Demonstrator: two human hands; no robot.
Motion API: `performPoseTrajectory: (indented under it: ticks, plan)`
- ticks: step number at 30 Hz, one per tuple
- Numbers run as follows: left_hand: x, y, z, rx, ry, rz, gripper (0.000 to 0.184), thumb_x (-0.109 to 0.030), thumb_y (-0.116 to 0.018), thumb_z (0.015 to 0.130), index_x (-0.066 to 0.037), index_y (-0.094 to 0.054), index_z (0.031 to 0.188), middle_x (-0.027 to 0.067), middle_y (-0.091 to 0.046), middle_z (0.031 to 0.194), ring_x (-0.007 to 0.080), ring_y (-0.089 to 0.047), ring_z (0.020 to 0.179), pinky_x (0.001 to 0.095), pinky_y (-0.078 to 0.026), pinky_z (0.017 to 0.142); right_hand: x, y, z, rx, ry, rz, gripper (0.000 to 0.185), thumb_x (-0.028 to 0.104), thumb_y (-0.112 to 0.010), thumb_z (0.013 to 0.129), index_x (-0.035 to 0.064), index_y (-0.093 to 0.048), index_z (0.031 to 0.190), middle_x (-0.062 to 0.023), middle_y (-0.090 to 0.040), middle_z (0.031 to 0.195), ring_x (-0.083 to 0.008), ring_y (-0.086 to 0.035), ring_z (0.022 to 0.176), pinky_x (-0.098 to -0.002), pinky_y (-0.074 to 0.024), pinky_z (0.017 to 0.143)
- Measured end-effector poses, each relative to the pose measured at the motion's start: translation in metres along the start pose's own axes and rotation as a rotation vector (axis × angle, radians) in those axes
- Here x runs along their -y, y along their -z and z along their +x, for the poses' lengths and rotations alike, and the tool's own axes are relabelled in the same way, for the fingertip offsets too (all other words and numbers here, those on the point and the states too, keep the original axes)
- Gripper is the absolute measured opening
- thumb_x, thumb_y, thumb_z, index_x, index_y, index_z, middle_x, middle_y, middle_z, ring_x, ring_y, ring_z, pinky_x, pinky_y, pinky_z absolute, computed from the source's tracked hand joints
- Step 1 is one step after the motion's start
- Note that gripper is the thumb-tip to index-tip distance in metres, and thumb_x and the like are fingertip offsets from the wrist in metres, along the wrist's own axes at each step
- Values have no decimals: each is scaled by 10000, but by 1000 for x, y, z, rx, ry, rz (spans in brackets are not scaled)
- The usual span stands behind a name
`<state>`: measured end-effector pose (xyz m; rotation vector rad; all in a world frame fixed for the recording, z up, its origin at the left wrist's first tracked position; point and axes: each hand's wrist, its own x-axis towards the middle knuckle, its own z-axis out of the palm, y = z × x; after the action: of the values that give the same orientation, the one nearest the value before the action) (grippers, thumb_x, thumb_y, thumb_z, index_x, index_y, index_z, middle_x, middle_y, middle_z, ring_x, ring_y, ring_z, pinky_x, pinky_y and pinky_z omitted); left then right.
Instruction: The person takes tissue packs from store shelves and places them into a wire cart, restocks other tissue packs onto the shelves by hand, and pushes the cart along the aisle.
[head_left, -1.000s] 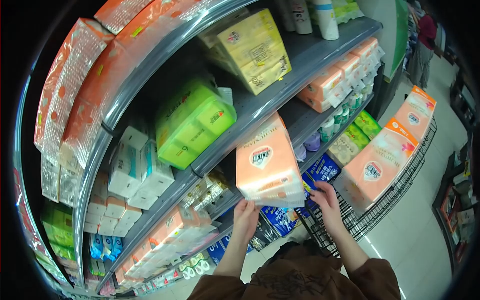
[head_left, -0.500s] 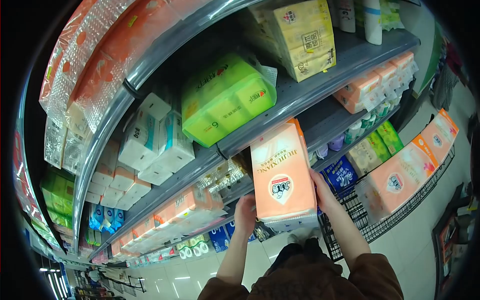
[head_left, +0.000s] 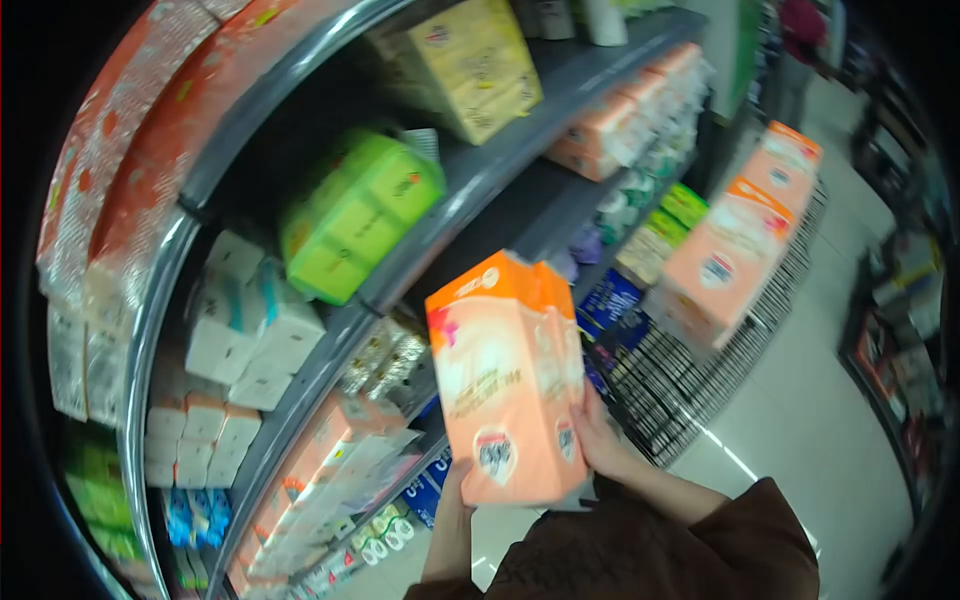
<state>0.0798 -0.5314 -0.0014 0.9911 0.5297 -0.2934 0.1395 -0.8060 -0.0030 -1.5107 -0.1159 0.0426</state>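
A peach-and-orange tissue pack [head_left: 490,385] is held upright but slightly tilted before my chest. On its right side my right hand [head_left: 597,437] presses with fingers spread along the wrapper, gripping it. My left hand [head_left: 458,487] closes on the lower left edge; most of its fingers are hidden behind the pack. To the right, similar peach tissue packs [head_left: 715,268] lie on a black wire basket [head_left: 665,395]. A green tissue pack [head_left: 360,225] sits on the shelf to the left of the held pack.
A long grey shelf [head_left: 350,325] runs diagonally past my left side. It carries yellow tissue packs [head_left: 475,75], white tissue packs [head_left: 245,320] and lower peach packs [head_left: 320,470]. Tiled floor [head_left: 800,400] lies to the right, with a person [head_left: 800,40] at the top right.
Both hands have turned the tissue pack, so its orange end and a side now show, and moved it slightly left. The view has swung right, bringing more of the wire basket into sight.
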Motion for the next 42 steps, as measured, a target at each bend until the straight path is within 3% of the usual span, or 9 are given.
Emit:
performPoseTrajectory:
  ticks: [2,7,11,13,15,16,20,35,42]
  plan:
    - [21,21,-26,110,-40,-80,839,-182,-723,768,22,-315,1472,196,-474,1426,329,-525,1264,446,-480,1023,-5,-5,-47,10,-61,185,640,245,-378,1051,-40,-55,1525,-214,-168,1566,-300,-158,1464,-401,-158,1185]
    - [35,40,-70,339,-64,31,958,-156,-772,688,-4,-283,1498,181,-453,1447,314,-489,1300,424,-439,1046,18,-12,-128,0,-72,245,739,284,-384,1056,-21,103,1519,-202,-114,1582,-273,-132,1471,-399,-146,1189]
    - [17,31,-82,597,-190,34,939,-198,-780,672,-1,-333,1473,197,-505,1399,329,-525,1262,441,-443,1041,39,-7,-157,-12,228,-10,958,381,-558,965,-8,119,1520,-208,-131,1576,-271,-167,1463,-408,-163,1185]
    - [23,31,-77,654,-114,16,926,-213,-775,675,-1,-344,1467,200,-514,1389,334,-532,1252,445,-449,1036,54,-7,-165,-158,102,126,1002,282,-664,887,4,44,1539,-188,-246,1549,-253,-308,1408,-391,-267,1147]
    - [38,37,-70,644,63,0,914,-228,-770,679,-1,-355,1460,203,-523,1378,338,-540,1242,449,-454,1030,69,-5,-176,-225,-2,153,999,214,-694,859,9,-1,1547,-172,-306,1529,-239,-375,1372,-378,-315,1123]
    - [51,43,-67,625,167,-2,908,-235,-768,681,-1,-360,1457,204,-528,1373,340,-544,1237,451,-457,1027,78,-8,-185,-265,-81,265,1024,272,-739,840,11,-54,1554,-162,-257,1554,-224,-314,1407,-362,-280,1142]
    - [93,59,-75,530,438,-62,885,-265,-758,688,0,-381,1444,210,-546,1352,348,-559,1217,458,-467,1016,65,3,-227,-377,-67,31,977,199,-744,815,57,-128,1560,-164,-389,1476,-221,-395,1348,-360,-328,1107]
    - [79,1,-66,505,120,-309,841,-377,-701,717,15,-416,1404,228,-569,1307,379,-608,1126,479,-519,951,94,62,-226,-521,4,239,830,-14,-653,834,62,-203,1528,-182,-514,1348,-243,-554,1212,-375,-476,1003]
    - [100,-28,-50,511,-5,-389,813,-408,-684,771,27,-411,1400,218,-563,1318,377,-597,1146,490,-503,977,106,140,-194,-543,39,380,816,26,-654,855,60,-194,1528,-200,-524,1343,-263,-577,1183,-392,-510,957]
